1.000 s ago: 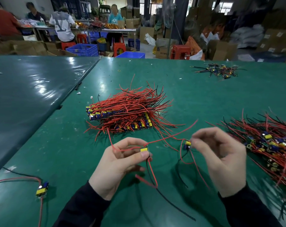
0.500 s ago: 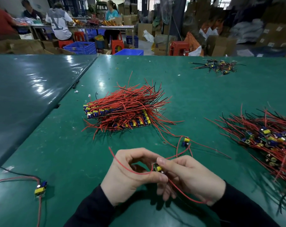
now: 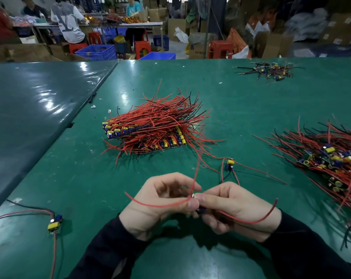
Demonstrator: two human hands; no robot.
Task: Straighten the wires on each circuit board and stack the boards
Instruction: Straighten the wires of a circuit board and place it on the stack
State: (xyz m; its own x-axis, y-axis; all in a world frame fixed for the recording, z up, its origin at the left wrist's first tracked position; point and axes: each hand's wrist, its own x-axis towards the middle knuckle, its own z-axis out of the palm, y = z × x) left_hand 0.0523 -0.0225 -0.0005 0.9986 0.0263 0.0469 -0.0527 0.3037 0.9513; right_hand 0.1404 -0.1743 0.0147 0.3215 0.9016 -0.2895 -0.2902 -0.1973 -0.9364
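Both hands meet over the near middle of the green table mat. Left hand: fingers curled, thumb and forefinger pinching the small circuit board with red leads. Right hand: fingers also curled, pinching the same board from the other side. Board mostly hidden between the fingertips; only a metal glint and a dark blue part show. Its thin red wires spring out three ways: one curving left over the left hand, one rising toward the far side (blurred), one looping right past the right wrist. Not straight yet, so this board reads as mid-straightening.

Outward, just beyond the right hand: a loose small board with a yellow component, lying flat, its leads trailing. Looks unprocessed.

Middle of the table: the neat stack of boards with red and black wires fanned one way. Finished work, judging by the aligned rows.

Right edge: a tangled heap of boards and red wires, large. Probably the supply, so much is left; progress perhaps around half, hard to say.

Near-left corner: a single yellow-and-blue board with red and black leads, set apart. Far right: a small scatter of dark-wired boards, purpose unclear.
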